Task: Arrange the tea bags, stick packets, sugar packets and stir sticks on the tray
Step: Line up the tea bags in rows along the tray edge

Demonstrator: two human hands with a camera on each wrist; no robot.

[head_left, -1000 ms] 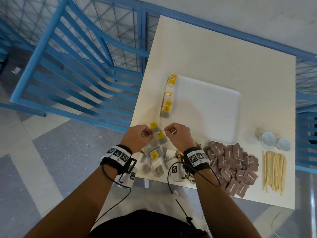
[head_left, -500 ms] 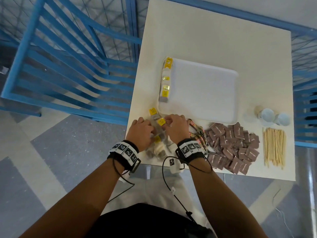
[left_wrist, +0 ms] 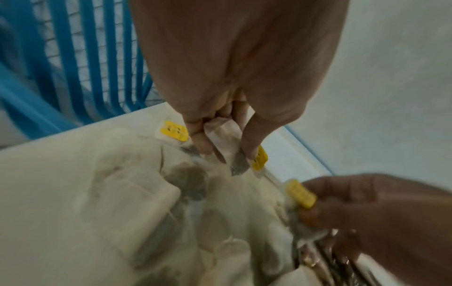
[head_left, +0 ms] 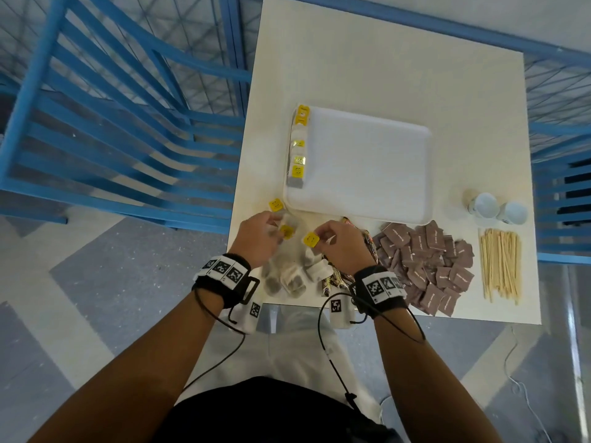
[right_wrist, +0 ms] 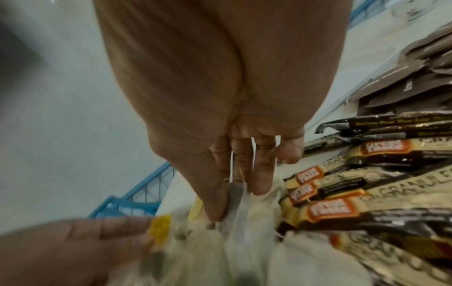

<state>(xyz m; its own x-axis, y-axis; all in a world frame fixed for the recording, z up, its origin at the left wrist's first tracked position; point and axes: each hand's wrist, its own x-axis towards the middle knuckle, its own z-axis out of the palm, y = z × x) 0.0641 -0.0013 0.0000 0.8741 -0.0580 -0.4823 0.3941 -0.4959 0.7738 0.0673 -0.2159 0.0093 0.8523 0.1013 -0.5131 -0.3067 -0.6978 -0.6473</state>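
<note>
White paper tea bag (left_wrist: 226, 135) pinched between thumb and fingers (left_wrist: 200, 141) of the left hand (head_left: 257, 239), fingers narrow and curled round it, dark tea end hanging below the fingertips. Yellow tag (head_left: 287, 231) just beside those fingertips; another yellow tag (head_left: 275, 204) a little beyond them, on the table (head_left: 383, 59) near the tray corner. Second tea bag (right_wrist: 236, 195) gripped by the right hand (head_left: 342, 244), held narrow between thumb and fingers (right_wrist: 260, 174), its yellow tag (head_left: 311, 239) sticking out at the thumb side. Pile of loose tea bags (head_left: 287, 276) under both palms, toward the wrists. Stick packets (right_wrist: 367, 185) just beside the right little finger, partly under the hand. Brown sugar packets (head_left: 428, 263) further out on the same side, stir sticks (head_left: 500, 263) beyond these. White tray (head_left: 367, 164) ahead of the fingertips, near but not touched, with a row of tea bags (head_left: 299, 145) along its left edge. Two white cups (head_left: 499, 209) well apart, beyond the sticks.
</note>
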